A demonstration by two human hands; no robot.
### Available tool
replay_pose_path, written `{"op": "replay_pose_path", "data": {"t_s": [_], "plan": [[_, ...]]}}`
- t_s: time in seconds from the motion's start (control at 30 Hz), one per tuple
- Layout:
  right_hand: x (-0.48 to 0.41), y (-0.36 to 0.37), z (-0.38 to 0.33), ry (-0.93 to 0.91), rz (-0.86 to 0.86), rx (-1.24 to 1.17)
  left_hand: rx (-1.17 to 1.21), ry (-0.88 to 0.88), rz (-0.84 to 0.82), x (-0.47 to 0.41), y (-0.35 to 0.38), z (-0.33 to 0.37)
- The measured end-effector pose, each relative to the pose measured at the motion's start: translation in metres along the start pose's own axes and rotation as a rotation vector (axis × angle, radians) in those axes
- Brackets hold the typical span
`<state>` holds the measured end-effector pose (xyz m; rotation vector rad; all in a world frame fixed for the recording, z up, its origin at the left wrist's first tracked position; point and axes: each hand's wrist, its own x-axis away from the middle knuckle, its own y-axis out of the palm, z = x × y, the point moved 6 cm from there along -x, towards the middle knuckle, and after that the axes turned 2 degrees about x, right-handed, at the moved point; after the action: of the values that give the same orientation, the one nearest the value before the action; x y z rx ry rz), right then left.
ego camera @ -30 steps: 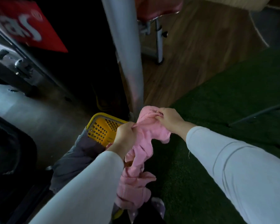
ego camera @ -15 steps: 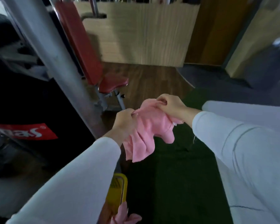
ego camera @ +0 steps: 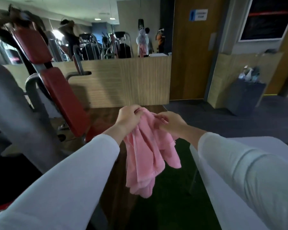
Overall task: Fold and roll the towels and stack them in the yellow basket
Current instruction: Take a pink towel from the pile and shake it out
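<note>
A pink towel hangs crumpled in the air in front of me, held up by both hands. My left hand grips its top edge with curled fingers. My right hand pinches the cloth a short way to the right, at about the same height. The loose end of the towel dangles down between my white sleeves. The yellow basket is out of view.
A red padded gym bench on a grey metal frame stands to my left. A white surface lies under my right arm. Green matting and dark wood floor are below. A wooden partition, a door and a dark bin stand ahead.
My view has swung up from the floor and the basket to the room. Both hands have lifted the pink towel clear of the basket, which has left the view.
</note>
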<state>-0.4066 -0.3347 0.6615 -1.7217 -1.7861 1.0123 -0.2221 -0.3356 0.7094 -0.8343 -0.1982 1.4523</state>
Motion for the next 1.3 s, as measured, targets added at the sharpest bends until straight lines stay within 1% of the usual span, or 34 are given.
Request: {"op": "replay_pose_path", "data": {"t_s": [0.07, 0.17, 0.23, 0.27, 0.33, 0.47, 0.53, 0.6, 0.7, 0.8, 0.97, 1.13, 1.3], "plan": [[-0.023, -0.013, 0.006, 0.055, 0.027, 0.063, -0.017, 0.028, 0.001, -0.028, 0.008, 0.003], [-0.063, -0.022, 0.022, 0.185, 0.024, -0.036, -0.027, 0.048, -0.004, -0.071, 0.022, 0.007], [-0.088, -0.038, 0.037, 0.241, 0.095, -0.041, -0.027, 0.037, 0.005, -0.096, 0.029, 0.007], [-0.101, -0.045, 0.044, 0.217, 0.074, -0.038, -0.032, 0.029, 0.016, -0.108, 0.031, 0.007], [-0.123, -0.064, 0.047, 0.072, 0.003, -0.030, -0.054, 0.004, 0.023, -0.132, 0.036, 0.005], [-0.161, -0.098, 0.049, -0.084, 0.004, 0.028, -0.107, -0.026, 0.069, -0.175, 0.045, -0.003], [-0.182, -0.108, 0.047, -0.139, 0.033, 0.056, -0.111, -0.046, 0.107, -0.197, 0.050, -0.005], [-0.202, -0.124, 0.048, -0.192, 0.108, 0.024, -0.072, -0.054, 0.150, -0.219, 0.056, -0.004], [-0.232, -0.143, 0.055, -0.205, 0.195, -0.013, 0.025, -0.045, 0.201, -0.252, 0.064, 0.005], [-0.262, -0.160, 0.061, -0.187, 0.230, 0.008, 0.058, -0.016, 0.171, -0.284, 0.080, 0.016], [-0.312, -0.187, 0.079, -0.159, 0.312, 0.001, 0.100, 0.082, 0.046, -0.335, 0.112, 0.020], [-0.369, -0.185, 0.092, -0.113, 0.248, 0.072, 0.152, 0.120, -0.008, -0.392, 0.129, 0.013], [-0.414, -0.189, 0.094, -0.103, 0.275, 0.032, 0.095, 0.092, -0.064, -0.438, 0.144, -0.019]]}}
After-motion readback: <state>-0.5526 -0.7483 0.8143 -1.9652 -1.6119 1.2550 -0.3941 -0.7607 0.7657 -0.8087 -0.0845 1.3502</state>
